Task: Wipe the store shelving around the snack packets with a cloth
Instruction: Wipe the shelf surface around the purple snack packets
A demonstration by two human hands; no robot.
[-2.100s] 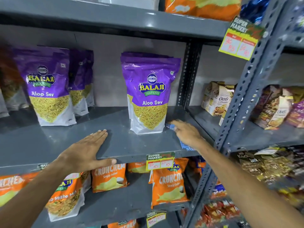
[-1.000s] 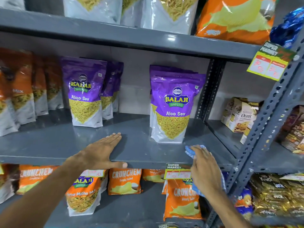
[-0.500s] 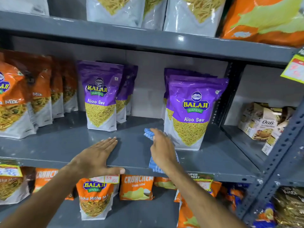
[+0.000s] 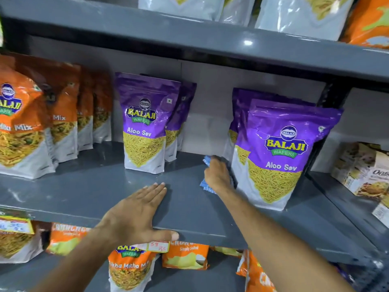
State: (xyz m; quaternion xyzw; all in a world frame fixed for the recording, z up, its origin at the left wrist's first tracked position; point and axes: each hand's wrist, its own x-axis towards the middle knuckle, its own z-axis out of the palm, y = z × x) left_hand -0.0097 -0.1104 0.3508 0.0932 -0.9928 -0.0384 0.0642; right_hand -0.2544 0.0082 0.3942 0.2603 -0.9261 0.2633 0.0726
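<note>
**Cloth worked into the gap beside the right-hand purple packets**

The blue cloth is pressed flat onto the grey shelf under the right hand, whose fingers are curled down over it; only its edges show at 9 and 12 o'clock of the hand. It is placed just beside the front Aloo Sev packet, at that packet's 9 o'clock, so that the bare strip between the two purple groups can be reached without the stock being shifted. The left hand is laid spread and flat on the shelf, thumb hooked over the front edge, judged to serve as a brace. The other purple packet stands upright at 11 o'clock of the left hand, untouched.
</note>
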